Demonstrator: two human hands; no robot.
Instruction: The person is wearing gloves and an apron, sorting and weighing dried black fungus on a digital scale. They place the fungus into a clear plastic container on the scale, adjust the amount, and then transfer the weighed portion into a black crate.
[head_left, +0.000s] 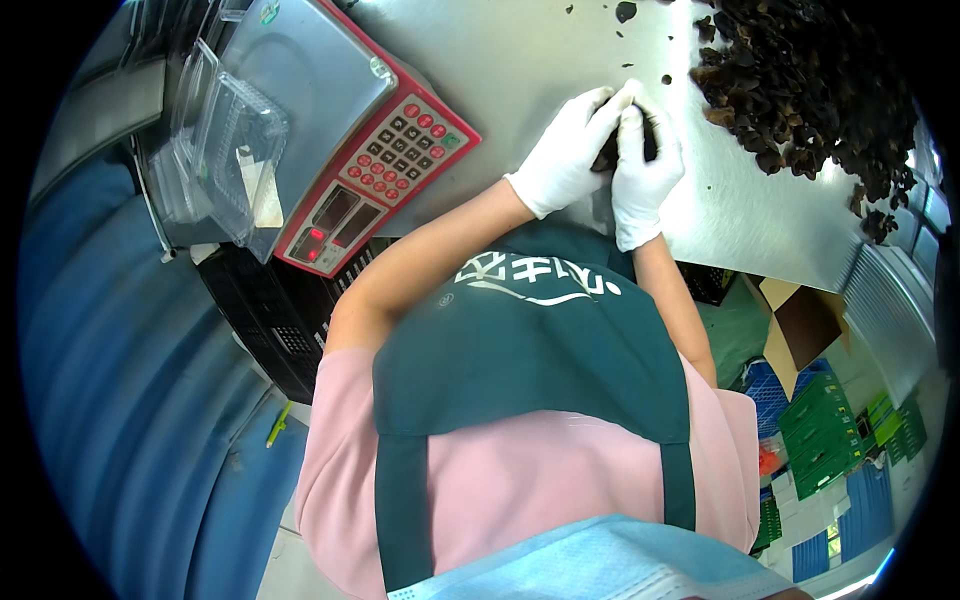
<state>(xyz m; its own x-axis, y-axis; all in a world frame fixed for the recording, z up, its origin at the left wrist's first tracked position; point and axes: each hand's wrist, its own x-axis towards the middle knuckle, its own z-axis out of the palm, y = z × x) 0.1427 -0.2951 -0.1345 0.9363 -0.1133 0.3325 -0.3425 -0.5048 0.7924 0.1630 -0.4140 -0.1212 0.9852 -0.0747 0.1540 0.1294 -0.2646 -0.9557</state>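
My left hand (568, 154) and my right hand (649, 171), both in white gloves, meet over the metal table. Between them they hold a dark clump of wood ear mushroom (606, 154), mostly hidden by the fingers. My right fingers curl around its far side, and the fingertips of both hands touch at the top. To the right lies a large heap of dark wood ear mushrooms (806, 82). Small dark scraps are scattered between my hands and the far edge of the view, among them a larger loose piece (625, 11).
On the left stands a red-framed digital scale (409, 142) with a lit display. Clear plastic trays (240, 142) are stacked beside its metal pan. Below the table are a black crate (277, 322), an open cardboard box (806, 322) and green crates (821, 435).
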